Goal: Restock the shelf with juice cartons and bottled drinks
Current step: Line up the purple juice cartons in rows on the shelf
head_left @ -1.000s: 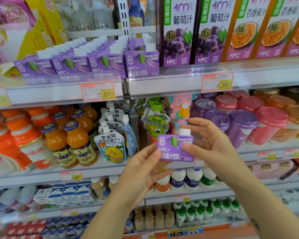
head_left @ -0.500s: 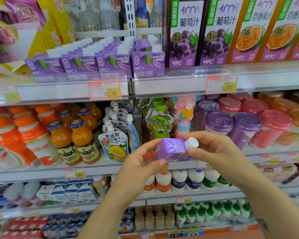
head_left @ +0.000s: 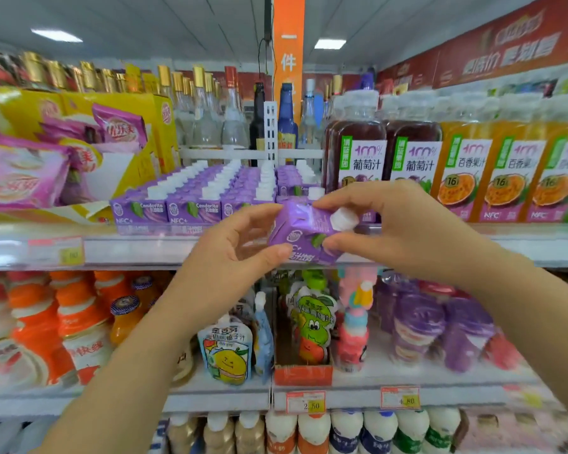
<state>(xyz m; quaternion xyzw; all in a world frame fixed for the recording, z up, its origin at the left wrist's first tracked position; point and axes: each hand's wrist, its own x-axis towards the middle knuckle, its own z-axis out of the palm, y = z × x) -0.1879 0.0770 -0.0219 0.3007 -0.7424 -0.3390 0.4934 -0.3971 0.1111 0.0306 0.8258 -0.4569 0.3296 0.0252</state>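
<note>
1. Juice carton [head_left: 304, 235], small and purple, is being held tilted in front of the upper shelf edge [head_left: 138, 249], its white cap pointing right.
2. The left hand [head_left: 230, 257] is pinching its left end between thumb and fingers; the right hand [head_left: 407, 231] is pinching the cap end.
3. Matching purple cartons [head_left: 207, 194] are standing in rows just behind, with grape juice bottles [head_left: 361, 152] beside them on the right.
4. The hands are covering the front of the rightmost row.
5. Orange bottles [head_left: 79, 316] below are blurring, and the price tag [head_left: 54, 253] is unreadable.
</note>
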